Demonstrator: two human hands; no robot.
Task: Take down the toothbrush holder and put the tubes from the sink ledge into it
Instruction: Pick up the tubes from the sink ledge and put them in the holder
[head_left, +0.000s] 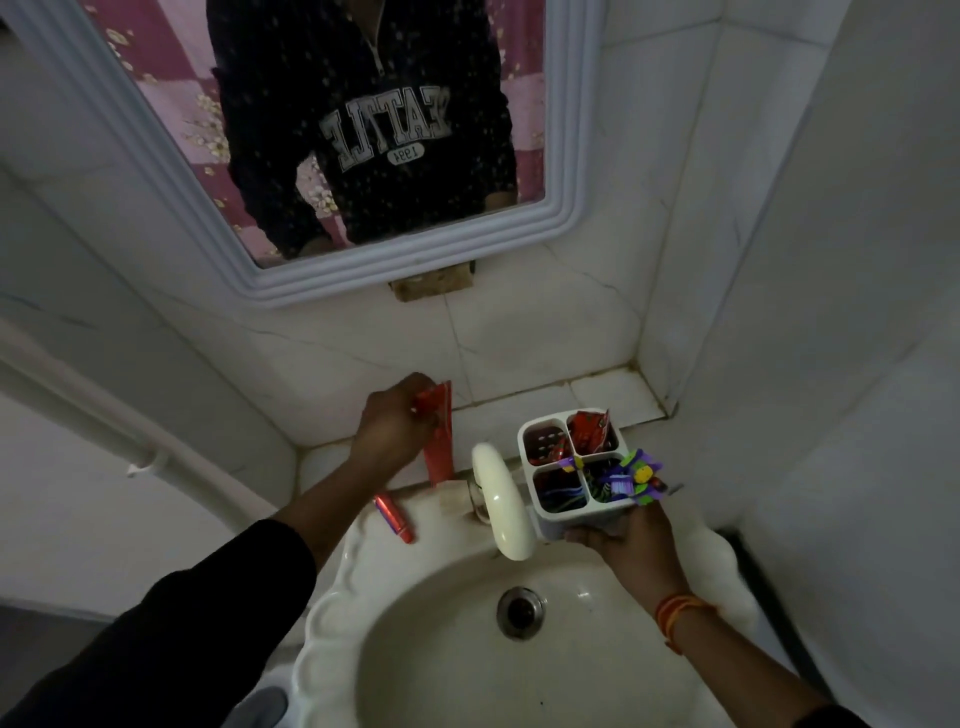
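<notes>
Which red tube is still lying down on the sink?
The small red tube lies flat on the sink ledge. Another tube is in the left hand, and a third stands in the holder.

Dim, flat indoor light, no clear source and no hard shadows; grey-white marble wall tiles read murky, dark sleeves lose all detail. Wide-angle bending strong at edges: white moulded mirror frame curves, walls lean; soft blur on red squeezed tube; faint sheen on cream ceramic sink basin.
</notes>
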